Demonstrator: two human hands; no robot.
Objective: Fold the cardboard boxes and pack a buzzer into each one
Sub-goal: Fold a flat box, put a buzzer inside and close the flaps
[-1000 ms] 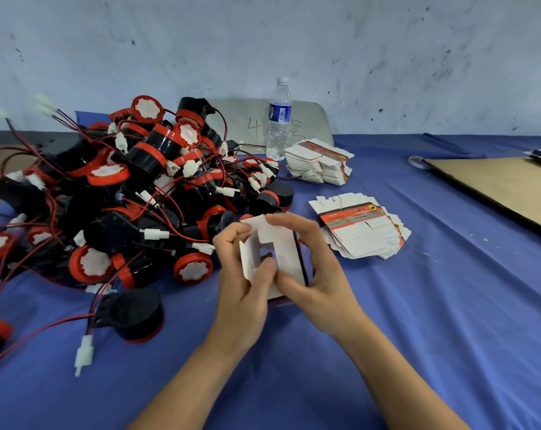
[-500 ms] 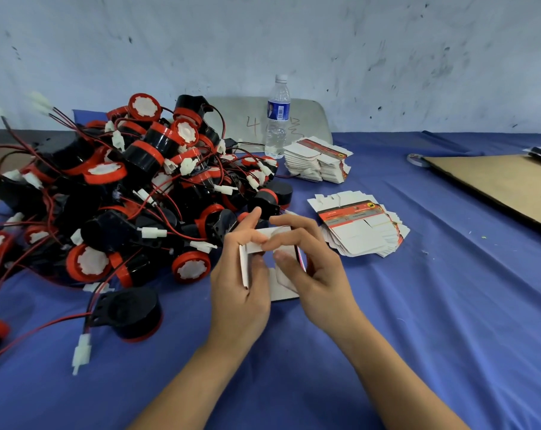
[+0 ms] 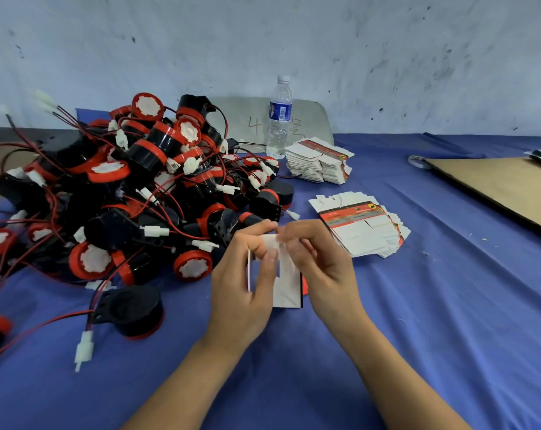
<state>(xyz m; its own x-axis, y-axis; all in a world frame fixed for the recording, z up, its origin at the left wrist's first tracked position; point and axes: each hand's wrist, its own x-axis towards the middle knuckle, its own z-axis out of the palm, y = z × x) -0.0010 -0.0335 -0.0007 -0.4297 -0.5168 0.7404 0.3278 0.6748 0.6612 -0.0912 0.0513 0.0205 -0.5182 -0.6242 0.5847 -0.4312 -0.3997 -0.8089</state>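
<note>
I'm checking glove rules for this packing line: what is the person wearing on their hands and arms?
Nothing shows: the left hand and right hand are bare, without gloves, rings or a watch; the left forearm and right forearm show no sleeves.

We face a scuffed pale wall (image 3: pixel 387 57); a grey chair back (image 3: pixel 232 114) stands at our blue-covered worktop's (image 3: pixel 449 321) far edge.

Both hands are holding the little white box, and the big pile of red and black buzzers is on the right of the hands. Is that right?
Not quite. The head view shows the pile of buzzers on the left of the hands, not the right. The rest holds: the left hand and the right hand both hold the little white box.
</note>
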